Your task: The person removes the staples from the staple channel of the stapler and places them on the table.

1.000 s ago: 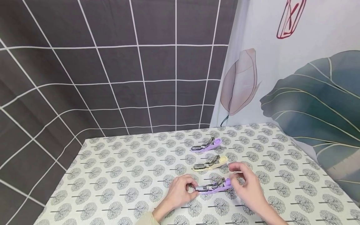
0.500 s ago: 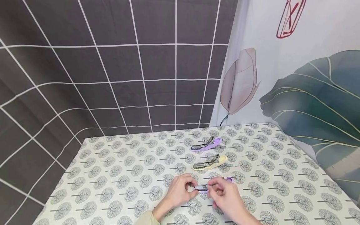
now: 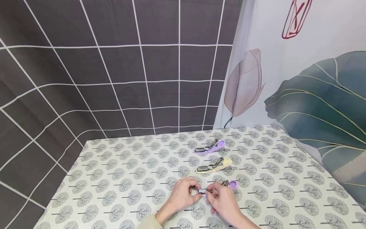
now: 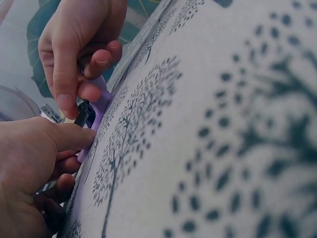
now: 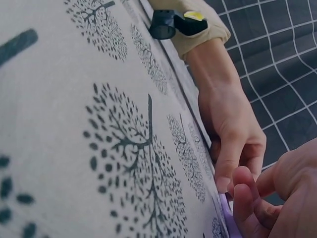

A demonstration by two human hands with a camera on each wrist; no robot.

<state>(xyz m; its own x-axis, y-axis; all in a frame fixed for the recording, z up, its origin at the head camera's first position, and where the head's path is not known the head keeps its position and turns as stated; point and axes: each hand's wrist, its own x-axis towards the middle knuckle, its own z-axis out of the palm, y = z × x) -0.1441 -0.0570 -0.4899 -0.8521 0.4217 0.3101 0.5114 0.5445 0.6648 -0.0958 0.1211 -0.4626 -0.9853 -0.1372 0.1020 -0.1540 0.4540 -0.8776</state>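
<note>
The nearest purple stapler point(image 3: 233, 185) lies opened on the patterned cloth, its metal parts partly covered by my hands. My left hand point(image 3: 186, 192) pinches its left end between thumb and fingers. Over its middle, the thumb and fingers of my right hand point(image 3: 224, 198) are curled together at the metal staple channel, close to the left fingertips. In the left wrist view, a dark piece of the stapler point(image 4: 83, 115) shows between the two hands. Only a strip of the purple body point(image 5: 228, 215) appears in the right wrist view.
Behind the hands lie an opened yellow stapler point(image 3: 214, 167) and, farther back, another opened purple stapler point(image 3: 210, 148), roughly in a row. The tree-print tablecloth point(image 3: 114, 184) reaches back to a dark gridded curtain point(image 3: 160, 95) and a leaf-print curtain point(image 3: 314, 108).
My right hand has moved left from beyond the stapler's right end to its middle, then slightly farther left, covering more of the channel. The left hand has stayed in place.
</note>
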